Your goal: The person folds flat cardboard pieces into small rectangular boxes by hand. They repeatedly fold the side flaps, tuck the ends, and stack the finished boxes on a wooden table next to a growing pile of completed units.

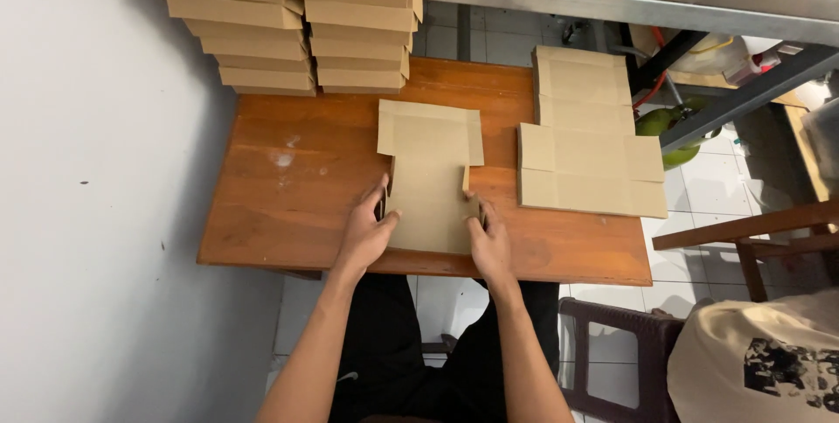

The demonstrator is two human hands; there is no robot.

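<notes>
The wooden table (pixel 288 213) carries two stacks of folded cardboard boxes (pixel 288 25) at its far left corner and a pile of flat cardboard blanks (pixel 585 152) at the right. Near its front edge lies the cardboard blank (pixel 430 187) I am folding. My left hand (pixel 365 232) and right hand (pixel 489 244) press its raised side flaps, fingers curled against the card.

Head camera looks steeply down, close over the wooden table (pixel 288 204).
</notes>
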